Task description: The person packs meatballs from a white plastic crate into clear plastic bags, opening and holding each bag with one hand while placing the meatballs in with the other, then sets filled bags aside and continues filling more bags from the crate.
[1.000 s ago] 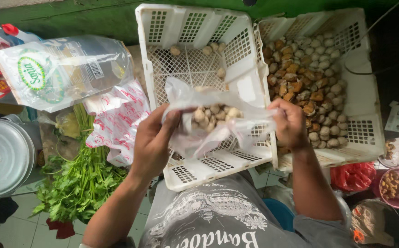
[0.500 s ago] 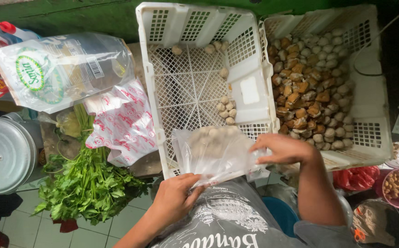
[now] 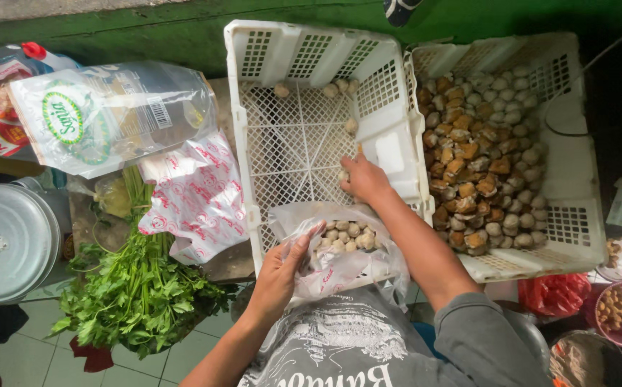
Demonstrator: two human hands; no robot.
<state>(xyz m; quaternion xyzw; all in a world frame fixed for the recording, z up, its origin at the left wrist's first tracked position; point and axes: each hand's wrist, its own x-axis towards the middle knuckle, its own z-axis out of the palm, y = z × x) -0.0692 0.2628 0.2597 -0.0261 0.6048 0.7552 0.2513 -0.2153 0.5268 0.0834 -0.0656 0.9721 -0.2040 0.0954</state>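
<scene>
Item: thin clear plastic bag (image 3: 339, 261), part filled with small pale round balls (image 3: 346, 235), resting at the near rim of the left white perforated plastic crate (image 3: 253, 179), just above the person's grey printed shirt. Left hand (image 3: 282, 269): fingers curled on the bag's near-left lip, holding its mouth open. Right hand (image 3: 363, 178): reaching into the left crate near its right wall, fingers closed down on the lattice floor; a pale ball seems to sit at the fingertips, though whether it is gripped cannot be told. Left crate contents: nearly cleared; a few loose balls (image 3: 331, 90) remain along the far edge and one or two by the right wall, the rest of the floor showing bare lattice. Judged state of work: most of this crate's balls appear already gathered into the bag, with only those stragglers left to collect; the bag is not yet closed. Adjoining item: second white perforated crate (image 3: 576, 165), touching the first on its right, heaped with mixed pale balls and brown cubes (image 3: 479, 168), seemingly undisturbed. Also present, left of the crates: large clear printed pouch (image 3: 103, 115), red-and-white printed plastic bag (image 3: 200, 197), bunch of green leafy herbs (image 3: 135, 294), and round metal pot lid (image 3: 6, 240) at the far left edge.
</scene>
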